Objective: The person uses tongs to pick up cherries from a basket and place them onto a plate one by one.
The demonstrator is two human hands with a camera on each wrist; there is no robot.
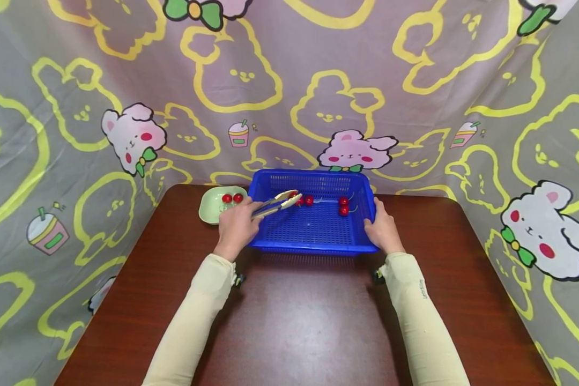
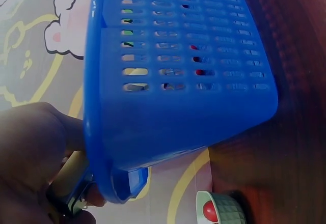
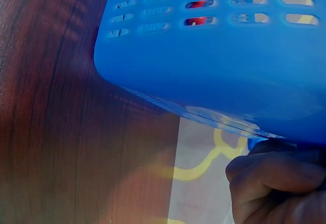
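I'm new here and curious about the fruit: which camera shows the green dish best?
The head view: it shows the green dish from above, nearly whole, with two red cherries inside. The left wrist view catches only part of it, cut off at the bottom edge; the right wrist view shows none of it.

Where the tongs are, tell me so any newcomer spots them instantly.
On the brown table, find the blue basket. At its left end, the person's left hand holds the tongs, pointed toward red cherries. Unlike these round neighbours, the tongs are two slim arms with cream ends.
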